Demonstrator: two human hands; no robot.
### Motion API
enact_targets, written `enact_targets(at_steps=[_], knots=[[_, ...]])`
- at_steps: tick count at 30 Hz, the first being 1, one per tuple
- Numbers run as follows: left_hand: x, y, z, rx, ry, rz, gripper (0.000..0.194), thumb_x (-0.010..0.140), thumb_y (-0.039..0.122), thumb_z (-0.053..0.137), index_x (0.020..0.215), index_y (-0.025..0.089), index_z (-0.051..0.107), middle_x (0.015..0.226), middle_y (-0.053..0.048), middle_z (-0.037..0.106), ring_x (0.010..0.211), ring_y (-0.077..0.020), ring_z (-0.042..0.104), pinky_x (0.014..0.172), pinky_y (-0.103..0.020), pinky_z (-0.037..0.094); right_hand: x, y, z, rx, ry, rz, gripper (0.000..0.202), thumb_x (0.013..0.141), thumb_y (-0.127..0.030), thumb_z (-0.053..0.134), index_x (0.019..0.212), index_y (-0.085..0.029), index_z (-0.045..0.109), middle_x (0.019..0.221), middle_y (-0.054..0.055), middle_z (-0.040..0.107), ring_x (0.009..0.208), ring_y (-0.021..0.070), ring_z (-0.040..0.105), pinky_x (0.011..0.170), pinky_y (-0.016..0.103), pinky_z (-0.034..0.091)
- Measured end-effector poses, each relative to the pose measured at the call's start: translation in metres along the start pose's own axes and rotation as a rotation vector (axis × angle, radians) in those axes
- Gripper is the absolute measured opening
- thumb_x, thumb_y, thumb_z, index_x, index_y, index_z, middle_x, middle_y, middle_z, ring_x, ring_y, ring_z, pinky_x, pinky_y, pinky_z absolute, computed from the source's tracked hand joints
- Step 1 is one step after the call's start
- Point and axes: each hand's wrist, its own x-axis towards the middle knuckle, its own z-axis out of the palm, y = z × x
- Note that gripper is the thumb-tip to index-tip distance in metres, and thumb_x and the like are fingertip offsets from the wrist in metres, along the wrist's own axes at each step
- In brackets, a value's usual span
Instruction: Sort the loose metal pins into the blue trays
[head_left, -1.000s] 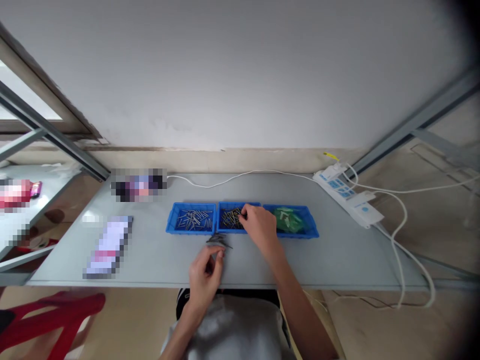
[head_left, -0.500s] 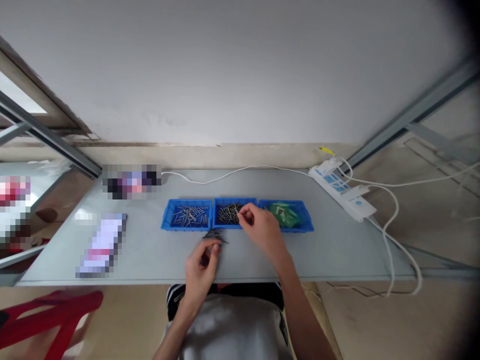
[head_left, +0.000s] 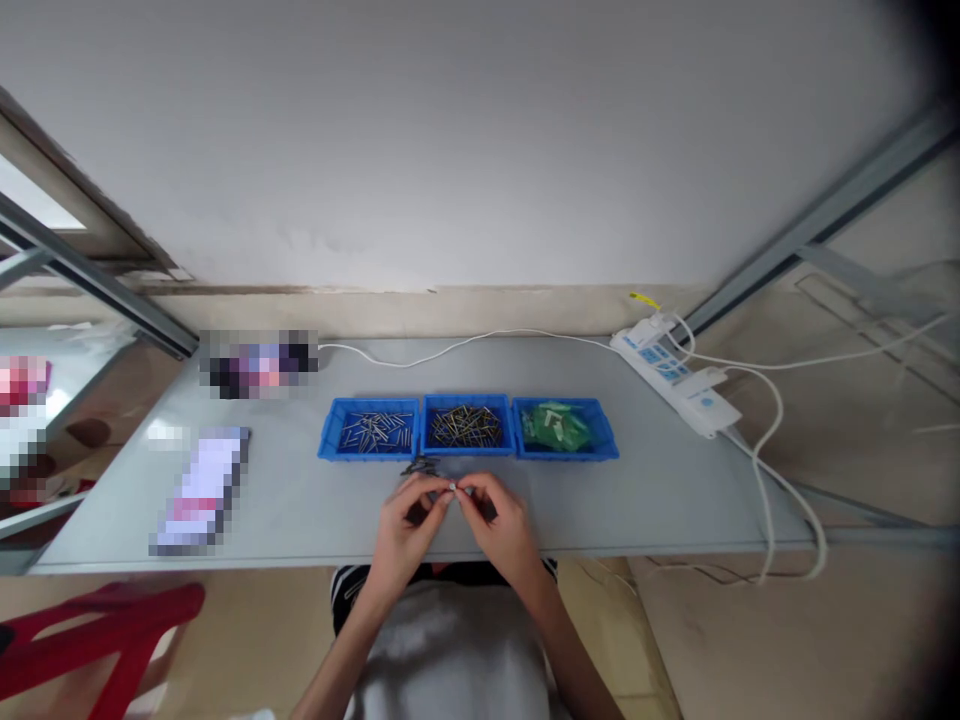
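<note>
My left hand [head_left: 405, 525] and my right hand [head_left: 501, 525] meet near the table's front edge, fingertips pinched together around a tiny pale piece [head_left: 452, 487], too small to make out. Just beyond my left fingers lies a small pile of dark thin pieces [head_left: 421, 466] on the table. Behind stand three blue trays side by side: the left tray [head_left: 330, 440] holds silvery pins, the middle tray [head_left: 469, 451] holds brassy and dark screws or pins, and the right tray [head_left: 609, 440] holds green and whitish pieces.
A white power strip [head_left: 675, 378] with cables lies at the right of the grey table [head_left: 300, 510]. Two blurred-out objects, one like a phone [head_left: 202, 490], lie at the left. A red stool [head_left: 97, 640] stands below left.
My right hand has come back from the middle tray toward me and now meets my left hand. The dark piece sticking out from my left fingers no longer shows.
</note>
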Motion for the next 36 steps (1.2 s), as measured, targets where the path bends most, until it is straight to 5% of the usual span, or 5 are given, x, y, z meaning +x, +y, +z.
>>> enact_targets(at_steps=[23, 26, 30, 33, 36], knots=[[0.000, 0.003, 0.005, 0.030, -0.019, -0.014, 0.010, 0.101, 0.028, 0.072, 0.100, 0.022, 0.079, 0.080, -0.002, 0.069, 0.069, -0.0158, 0.060, 0.068, -0.026, 0.050, 0.004, 0.007, 0.001, 0.063, -0.093, 0.062, 0.016, 0.100, -0.026, 0.062, 0.101, -0.024, 0.078, 0.090, 0.003, 0.079, 0.071, 0.0158, 0.070, 0.071, 0.026, 0.059], [-0.003, 0.009, 0.004, 0.036, 0.032, -0.033, 0.013, 0.103, 0.032, 0.070, 0.100, 0.021, 0.077, 0.094, -0.005, 0.072, 0.071, -0.0151, 0.062, 0.068, -0.026, 0.051, 0.003, 0.008, 0.001, 0.038, -0.113, 0.077, 0.016, 0.101, -0.029, 0.063, 0.103, -0.024, 0.078, 0.090, 0.002, 0.079, 0.068, 0.0153, 0.068, 0.068, 0.026, 0.058], [0.003, 0.022, -0.017, 0.089, 0.221, -0.016, 0.013, 0.105, 0.032, 0.067, 0.102, 0.021, 0.073, 0.110, -0.007, 0.075, 0.074, -0.0133, 0.065, 0.068, -0.024, 0.052, 0.004, 0.010, 0.003, -0.021, -0.152, 0.090, 0.017, 0.101, -0.028, 0.064, 0.111, -0.025, 0.077, 0.094, 0.002, 0.079, 0.064, 0.0140, 0.065, 0.065, 0.025, 0.056], [0.022, 0.029, -0.046, 0.316, 0.403, 0.051, 0.008, 0.103, 0.029, 0.071, 0.100, 0.022, 0.074, 0.095, -0.001, 0.074, 0.062, -0.0101, 0.055, 0.064, -0.024, 0.048, 0.006, 0.007, 0.009, -0.099, -0.184, 0.086, 0.017, 0.101, -0.025, 0.063, 0.111, -0.025, 0.077, 0.093, 0.002, 0.077, 0.066, 0.0149, 0.066, 0.064, 0.026, 0.054], [0.041, 0.032, -0.068, 0.537, 0.461, 0.107, 0.012, 0.102, 0.031, 0.073, 0.107, 0.021, 0.079, 0.110, -0.004, 0.074, 0.065, -0.0102, 0.056, 0.063, -0.025, 0.047, 0.009, 0.002, 0.015, -0.195, -0.187, 0.085, 0.014, 0.100, -0.024, 0.063, 0.107, -0.025, 0.076, 0.093, 0.003, 0.074, 0.072, 0.0179, 0.069, 0.065, 0.028, 0.051]])
